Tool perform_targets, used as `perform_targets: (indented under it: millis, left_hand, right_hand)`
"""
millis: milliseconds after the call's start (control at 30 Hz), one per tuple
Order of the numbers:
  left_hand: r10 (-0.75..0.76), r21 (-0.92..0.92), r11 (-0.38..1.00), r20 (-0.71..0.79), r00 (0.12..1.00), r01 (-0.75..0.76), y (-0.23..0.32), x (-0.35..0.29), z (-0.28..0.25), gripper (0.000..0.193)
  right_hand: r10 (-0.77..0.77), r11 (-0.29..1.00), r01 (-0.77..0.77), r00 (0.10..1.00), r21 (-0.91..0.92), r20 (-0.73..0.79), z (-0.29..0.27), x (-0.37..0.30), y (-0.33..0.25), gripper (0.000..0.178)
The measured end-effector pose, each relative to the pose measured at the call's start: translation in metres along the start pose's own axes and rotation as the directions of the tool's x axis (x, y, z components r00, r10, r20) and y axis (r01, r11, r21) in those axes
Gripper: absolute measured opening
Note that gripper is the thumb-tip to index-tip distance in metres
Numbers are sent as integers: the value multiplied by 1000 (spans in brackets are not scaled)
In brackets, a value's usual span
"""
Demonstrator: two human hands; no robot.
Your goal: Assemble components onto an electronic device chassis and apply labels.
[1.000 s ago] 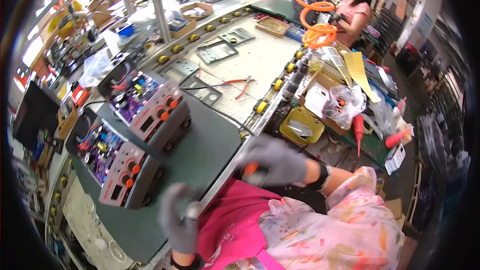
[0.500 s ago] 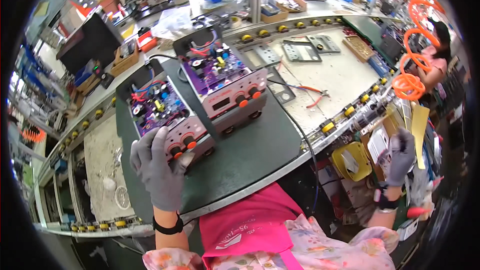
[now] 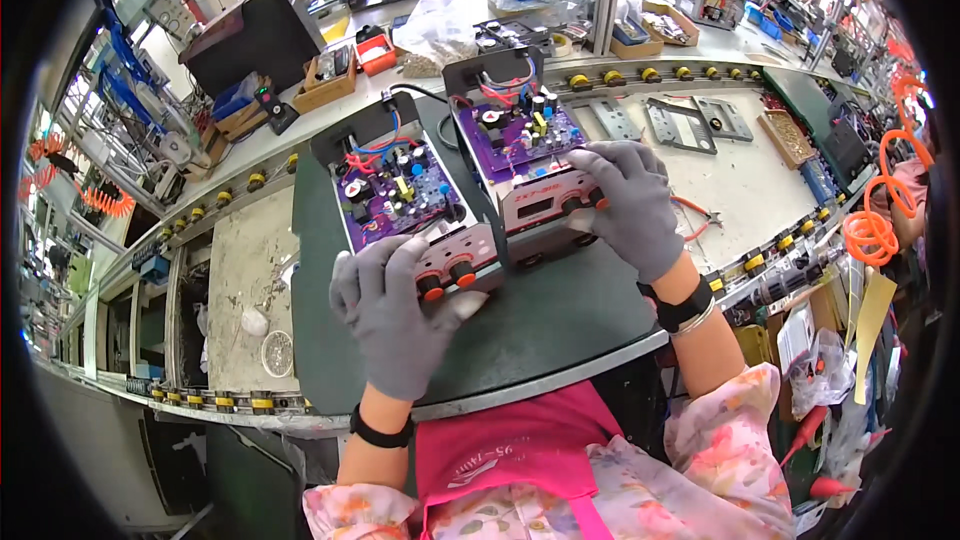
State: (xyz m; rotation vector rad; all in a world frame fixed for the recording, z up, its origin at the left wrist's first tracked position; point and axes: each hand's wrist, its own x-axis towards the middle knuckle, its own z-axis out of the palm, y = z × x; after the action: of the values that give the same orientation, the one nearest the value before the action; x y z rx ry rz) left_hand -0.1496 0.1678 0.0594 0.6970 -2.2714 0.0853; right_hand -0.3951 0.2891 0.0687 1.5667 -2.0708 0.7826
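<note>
Two open electronic units with purple circuit boards and white front panels stand side by side on a dark green board [image 3: 545,325]. My gloved left hand [image 3: 395,315] grips the front panel of the left unit [image 3: 440,252], fingers over its top edge and thumb below, beside two orange-ringed knobs. The right unit [image 3: 535,202] is held at the right end of its panel by my gloved right hand [image 3: 635,205], its fingers curled over the top and partly hiding the knobs. Red and blue wires rise at the back of both boards.
Rails with yellow rollers [image 3: 755,262] border the bench. Pliers [image 3: 708,220] with red handles and grey metal panels [image 3: 682,127] lie on the right surface. A coiled orange air hose [image 3: 870,237] hangs at right. Behind stand a black box [image 3: 250,45] and a red bin [image 3: 376,55].
My right hand has come from the far right, over the bins beside the bench, onto the right unit's front panel. My left hand stays on the left unit. The whole view has shifted.
</note>
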Motion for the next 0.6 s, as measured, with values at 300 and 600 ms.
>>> perform_targets:
  millis: [300, 600]
  left_hand:
    - [18, 101, 995, -177, 984, 0, 3, 1, 19, 58]
    - [36, -49, 998, -177, 983, -46, 17, -10, 4, 70]
  right_hand:
    - [235, 958, -186, 944, 218, -230, 15, -43, 45, 79]
    - [619, 776, -558, 585, -294, 525, -19, -190, 58, 70]
